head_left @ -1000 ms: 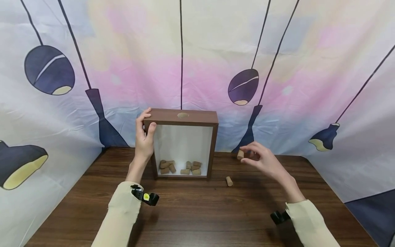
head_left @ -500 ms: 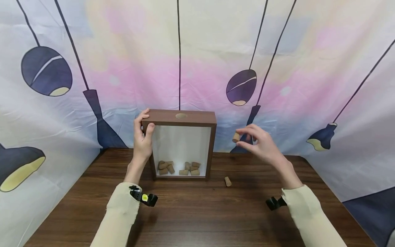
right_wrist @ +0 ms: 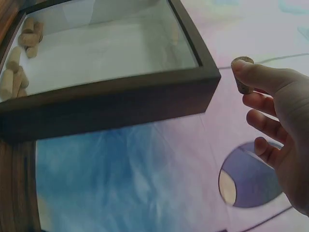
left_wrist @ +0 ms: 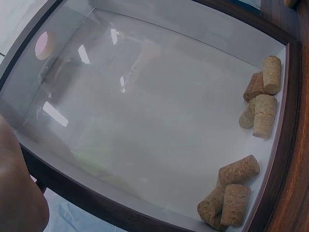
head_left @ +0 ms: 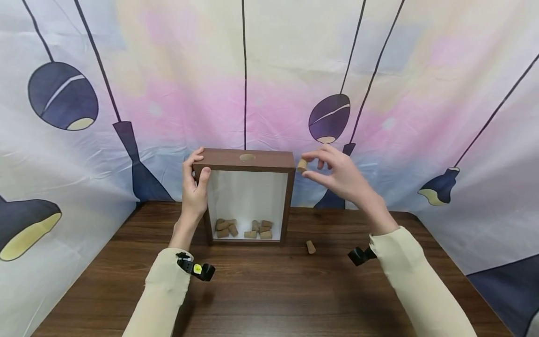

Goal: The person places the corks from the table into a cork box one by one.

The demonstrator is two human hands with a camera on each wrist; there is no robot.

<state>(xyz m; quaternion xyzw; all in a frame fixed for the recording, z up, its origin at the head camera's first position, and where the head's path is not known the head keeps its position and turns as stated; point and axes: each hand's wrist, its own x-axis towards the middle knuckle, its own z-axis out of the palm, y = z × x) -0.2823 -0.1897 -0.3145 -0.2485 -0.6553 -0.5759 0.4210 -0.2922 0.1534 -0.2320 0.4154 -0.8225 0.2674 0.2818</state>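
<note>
A dark wooden shadow box with a clear front and white back stands upright on the table. Its top has an oval hole. Two small heaps of corks lie inside along the bottom. My left hand grips the box's upper left corner, thumb on the front edge and fingers over the top and side. Between thumb and fingertips my right hand pinches a cork, held in the air just right of the box's top right corner, apart from it.
One loose cork lies on the brown wooden table, right of the box's base. A printed cloth with painted lamps hangs close behind the box.
My right hand has risen and moved left with the pinched cork, from above the table's back edge to near the box's top. My left hand keeps its grip, and the box stays in place.
</note>
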